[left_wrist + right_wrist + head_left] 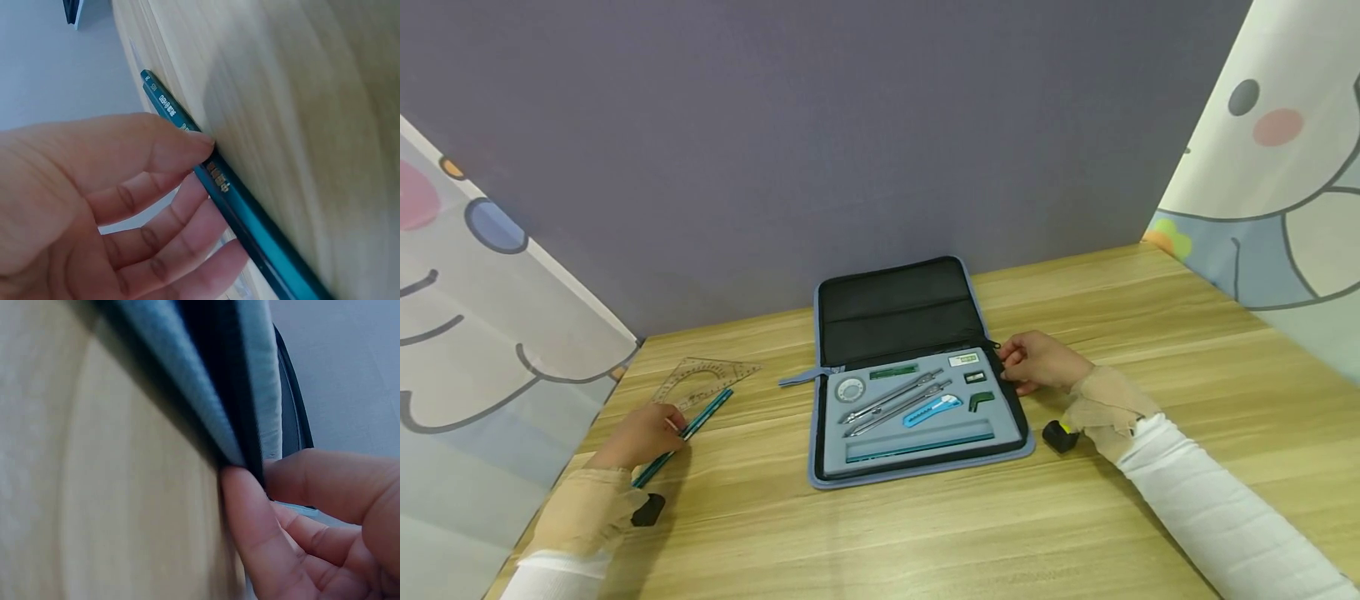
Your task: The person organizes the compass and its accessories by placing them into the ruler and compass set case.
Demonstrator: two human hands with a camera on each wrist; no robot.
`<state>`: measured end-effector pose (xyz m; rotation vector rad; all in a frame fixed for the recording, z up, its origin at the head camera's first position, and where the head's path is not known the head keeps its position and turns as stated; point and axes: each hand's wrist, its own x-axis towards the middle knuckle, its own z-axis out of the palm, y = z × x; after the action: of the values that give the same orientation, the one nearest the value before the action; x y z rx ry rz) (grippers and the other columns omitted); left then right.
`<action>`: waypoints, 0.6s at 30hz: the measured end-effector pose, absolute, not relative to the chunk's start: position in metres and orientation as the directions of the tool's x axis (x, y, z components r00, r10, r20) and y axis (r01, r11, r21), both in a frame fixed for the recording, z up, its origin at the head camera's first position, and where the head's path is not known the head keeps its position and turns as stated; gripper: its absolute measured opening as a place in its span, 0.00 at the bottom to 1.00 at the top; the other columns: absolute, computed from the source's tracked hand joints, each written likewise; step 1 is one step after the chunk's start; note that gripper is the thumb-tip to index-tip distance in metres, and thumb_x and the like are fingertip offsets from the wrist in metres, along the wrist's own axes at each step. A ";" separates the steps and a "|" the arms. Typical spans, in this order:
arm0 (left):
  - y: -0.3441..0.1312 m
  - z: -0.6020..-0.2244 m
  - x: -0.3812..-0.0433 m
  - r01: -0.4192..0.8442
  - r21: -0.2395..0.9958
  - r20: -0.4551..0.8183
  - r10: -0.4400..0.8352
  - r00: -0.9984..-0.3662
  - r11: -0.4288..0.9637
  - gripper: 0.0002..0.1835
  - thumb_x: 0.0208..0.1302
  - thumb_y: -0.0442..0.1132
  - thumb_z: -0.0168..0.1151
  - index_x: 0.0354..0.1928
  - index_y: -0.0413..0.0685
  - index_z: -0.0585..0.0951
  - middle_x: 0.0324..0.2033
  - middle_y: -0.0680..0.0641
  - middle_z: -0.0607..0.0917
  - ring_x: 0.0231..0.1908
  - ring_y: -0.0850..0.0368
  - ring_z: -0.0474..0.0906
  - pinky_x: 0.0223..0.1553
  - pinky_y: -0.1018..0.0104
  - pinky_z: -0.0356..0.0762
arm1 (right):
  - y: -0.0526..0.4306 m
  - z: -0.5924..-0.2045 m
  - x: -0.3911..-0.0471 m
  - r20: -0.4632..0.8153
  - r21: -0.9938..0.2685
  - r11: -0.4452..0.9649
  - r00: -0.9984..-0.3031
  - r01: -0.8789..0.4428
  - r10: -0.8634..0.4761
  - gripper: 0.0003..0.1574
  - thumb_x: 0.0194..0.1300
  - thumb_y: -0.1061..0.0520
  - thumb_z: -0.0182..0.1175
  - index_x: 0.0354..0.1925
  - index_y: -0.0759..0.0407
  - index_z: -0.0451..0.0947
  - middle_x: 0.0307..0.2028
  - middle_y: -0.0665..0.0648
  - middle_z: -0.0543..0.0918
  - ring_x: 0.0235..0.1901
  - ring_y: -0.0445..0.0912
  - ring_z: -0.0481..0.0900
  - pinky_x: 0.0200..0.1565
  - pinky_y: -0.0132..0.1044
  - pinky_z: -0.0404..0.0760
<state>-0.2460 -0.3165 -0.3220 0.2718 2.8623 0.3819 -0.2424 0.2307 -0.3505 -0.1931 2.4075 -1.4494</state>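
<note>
On the left of the table, my left hand (pixel 640 437) pinches dark green pencils (pixel 709 408) between thumb and fingers; in the left wrist view the pencils (pixel 265 234) lie side by side. A clear set square (pixel 718 364) lies just beyond them. The blue zip case (pixel 895 304) lies unfolded in the middle. Its grey foam insert (pixel 850 437) holds two metal compasses (pixel 891 397), a blue cutter (pixel 932 410), a sharpener (pixel 975 377), an eraser (pixel 964 359) and a green pencil (pixel 917 447). My right hand (pixel 1037 362) pinches the case's right edge (pixel 215 403).
The wooden table (pixel 760 533) stretches to a grey back panel (pixel 775 167). Cartoon-printed sheets (pixel 1300 208) stand on both sides. A round white dial-like piece (pixel 851 389) and small green parts (pixel 981 401) also sit in the foam. A strap (pixel 801 377) sticks out on the case's left.
</note>
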 end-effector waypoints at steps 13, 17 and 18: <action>-0.319 -0.322 -0.246 0.185 0.387 -0.259 0.299 -0.918 0.903 0.10 0.51 0.30 0.63 0.35 0.31 0.76 0.31 0.43 0.79 0.31 0.55 0.73 0.31 0.62 0.73 | 0.232 -0.352 -0.244 -0.202 -0.878 0.476 -0.937 0.046 -0.284 0.23 0.59 0.69 0.57 0.50 0.80 0.64 0.32 0.58 0.71 0.26 0.42 0.74 0.29 0.35 0.82; -0.321 -0.325 -0.247 0.124 0.450 -0.308 0.285 -0.908 0.884 0.10 0.53 0.28 0.62 0.36 0.30 0.74 0.29 0.45 0.77 0.28 0.56 0.70 0.26 0.64 0.71 | 0.233 -0.354 -0.244 -0.191 -0.883 0.467 -0.938 0.036 -0.289 0.22 0.59 0.70 0.57 0.49 0.80 0.64 0.31 0.57 0.71 0.25 0.41 0.74 0.29 0.34 0.82; -0.321 -0.326 -0.247 0.109 0.465 -0.321 0.282 -0.904 0.879 0.10 0.53 0.28 0.61 0.36 0.29 0.74 0.28 0.45 0.76 0.27 0.56 0.69 0.25 0.65 0.70 | 0.233 -0.354 -0.244 -0.188 -0.885 0.465 -0.938 0.033 -0.291 0.21 0.59 0.70 0.57 0.49 0.80 0.64 0.31 0.57 0.71 0.25 0.41 0.74 0.28 0.34 0.82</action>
<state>-0.2468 -0.3214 -0.3255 0.2892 2.6641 0.6274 -0.2441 0.2329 -0.3542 -0.2189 2.4049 -1.4622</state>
